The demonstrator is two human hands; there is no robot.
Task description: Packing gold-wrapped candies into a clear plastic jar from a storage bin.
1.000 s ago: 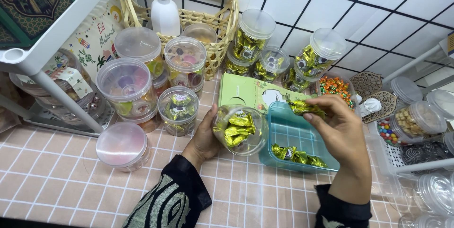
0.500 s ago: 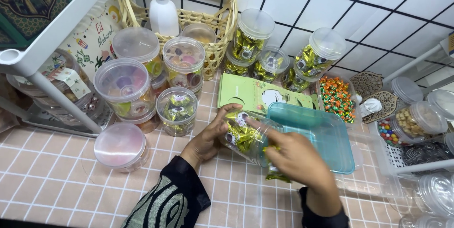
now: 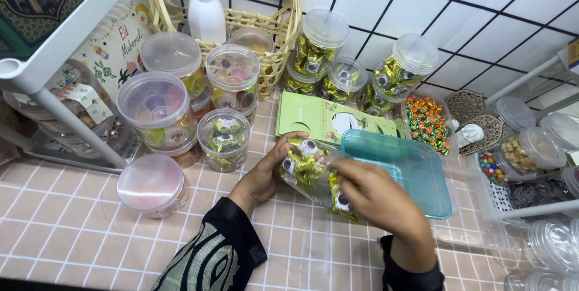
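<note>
My hands tip a clear jar (image 3: 309,167) of gold-wrapped sweets above the teal tray (image 3: 416,170).
Left hand (image 3: 265,173) cups its base for support; right hand (image 3: 374,197) pinches one sweet (image 3: 341,202) at the mouth.

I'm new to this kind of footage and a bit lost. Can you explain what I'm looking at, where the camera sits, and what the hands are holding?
There is no machine here: a person works with two bare hands, filmed by one camera worn on the head and looking down.

The left hand holds a small clear plastic jar, tipped on its side and filled with gold-wrapped sweets. The right hand is at the jar's mouth, touching the sweets.

Everything lies on a pink tiled counter. Beside the hands is a teal plastic tray, which looks empty, and behind it a flat green card box. To the left are lidded clear jars of sweets and a loose round lid. At the back stands a wicker basket with a white bottle; to the right, an open tub of orange and green sweets.
</note>
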